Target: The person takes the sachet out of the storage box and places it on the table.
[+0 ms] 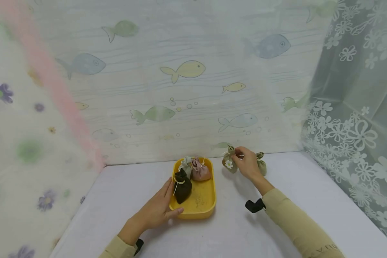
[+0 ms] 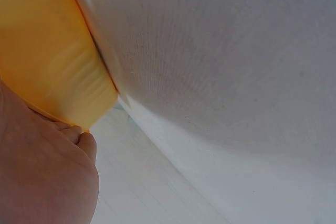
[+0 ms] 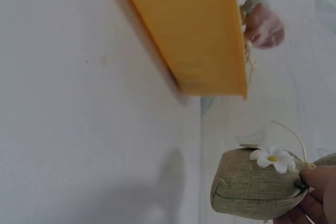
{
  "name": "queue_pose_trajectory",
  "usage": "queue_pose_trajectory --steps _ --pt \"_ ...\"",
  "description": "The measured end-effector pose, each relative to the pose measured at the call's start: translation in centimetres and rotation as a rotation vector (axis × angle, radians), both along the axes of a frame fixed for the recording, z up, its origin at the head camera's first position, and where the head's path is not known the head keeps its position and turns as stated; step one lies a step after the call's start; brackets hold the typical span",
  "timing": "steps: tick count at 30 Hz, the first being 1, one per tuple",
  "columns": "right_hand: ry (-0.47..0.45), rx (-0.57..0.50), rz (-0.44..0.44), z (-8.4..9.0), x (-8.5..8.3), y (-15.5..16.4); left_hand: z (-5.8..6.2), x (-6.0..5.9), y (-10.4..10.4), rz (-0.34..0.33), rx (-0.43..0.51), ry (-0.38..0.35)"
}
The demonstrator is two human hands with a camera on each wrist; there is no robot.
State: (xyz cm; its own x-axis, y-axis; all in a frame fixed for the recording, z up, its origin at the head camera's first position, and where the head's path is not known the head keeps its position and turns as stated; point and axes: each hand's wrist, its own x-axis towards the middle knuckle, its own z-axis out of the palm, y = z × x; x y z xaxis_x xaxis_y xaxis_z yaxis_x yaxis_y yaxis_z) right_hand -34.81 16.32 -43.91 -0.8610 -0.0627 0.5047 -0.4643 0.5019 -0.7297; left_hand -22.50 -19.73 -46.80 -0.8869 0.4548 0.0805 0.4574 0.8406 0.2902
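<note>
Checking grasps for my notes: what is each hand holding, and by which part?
Right hand pinches the daisy pouch by its tied neck. Left hand rests against the yellow tray, gripping nothing.

Second olive pouch (image 1: 261, 163) half hidden behind right hand (image 1: 247, 165) — details unclear.

A small olive-green burlap sachet (image 1: 229, 160) with a white daisy on its front stands upright on the white tabletop, just to the right of the yellow tray (image 1: 209, 200); its gathered, string-tied neck is pinched by the fingers of the right hand (image 1: 246, 164). In the right wrist view the sachet's base appears square and stitched. A second, plainer olive sachet (image 1: 261, 163) stands just behind that hand. The rectangular, round-cornered tray holds three tied sachets at its far end: a black one (image 1: 182, 186), a pink one (image 1: 200, 170) and a pale grey one (image 1: 186, 164). The left hand (image 1: 158, 209) rests flat against the tray's near left corner.
</note>
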Motion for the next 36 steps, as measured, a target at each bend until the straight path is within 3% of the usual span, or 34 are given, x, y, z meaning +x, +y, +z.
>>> queue_pose_trajectory --steps 15,28,36 --pt "-0.092 0.05 -0.097 -2.1 -1.4 0.1 0.3 0.1 0.1 0.004 0.013 -0.014" --pt "-0.098 0.151 -0.069 -1.9 -1.0 0.4 0.6 0.1 0.1 0.002 0.006 -0.007" --pt "-0.053 0.191 -0.054 -1.4 0.8 0.6 0.1 0.0 0.0 0.011 -0.007 -0.012"
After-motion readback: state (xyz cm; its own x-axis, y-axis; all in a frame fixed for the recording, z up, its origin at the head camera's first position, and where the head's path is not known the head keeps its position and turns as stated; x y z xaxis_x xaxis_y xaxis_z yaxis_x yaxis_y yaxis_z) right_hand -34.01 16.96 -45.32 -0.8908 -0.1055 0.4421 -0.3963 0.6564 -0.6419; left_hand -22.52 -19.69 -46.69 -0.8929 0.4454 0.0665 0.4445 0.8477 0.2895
